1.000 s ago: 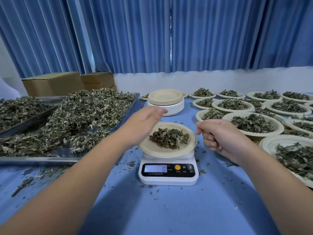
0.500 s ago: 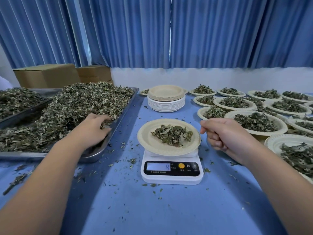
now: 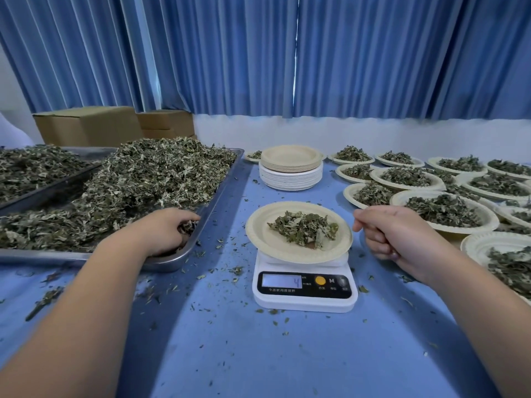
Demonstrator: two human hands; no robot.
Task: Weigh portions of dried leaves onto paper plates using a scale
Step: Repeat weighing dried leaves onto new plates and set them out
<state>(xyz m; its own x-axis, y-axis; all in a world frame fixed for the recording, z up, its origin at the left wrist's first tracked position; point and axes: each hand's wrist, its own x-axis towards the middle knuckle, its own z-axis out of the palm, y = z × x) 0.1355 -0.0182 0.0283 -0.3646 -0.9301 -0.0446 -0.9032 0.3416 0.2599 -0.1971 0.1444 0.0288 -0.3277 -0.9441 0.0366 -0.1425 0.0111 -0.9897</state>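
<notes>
A white digital scale (image 3: 306, 291) stands mid-table with its display reading 4. On it sits a paper plate (image 3: 265, 239) holding a small heap of dried leaves (image 3: 303, 229). At the left, a metal tray (image 3: 212, 202) carries a big pile of dried leaves (image 3: 149, 179). My left hand (image 3: 165, 234) reaches into the tray's near right corner, fingers curled around some leaves. Just right of the plate, my right hand (image 3: 390, 234) hovers above the table with curled fingers and holds nothing visible.
A stack of unused paper plates (image 3: 290, 168) stands behind the scale. Several filled plates (image 3: 444, 208) crowd the right side. A second tray of leaves (image 3: 34, 168) and cardboard boxes (image 3: 86, 124) sit at the far left. Leaf crumbs litter the blue tabletop (image 3: 258, 354).
My left hand left the plate on the scale, moved left into the tray's corner and curled into the leaves there. My right hand stayed beside the plate.
</notes>
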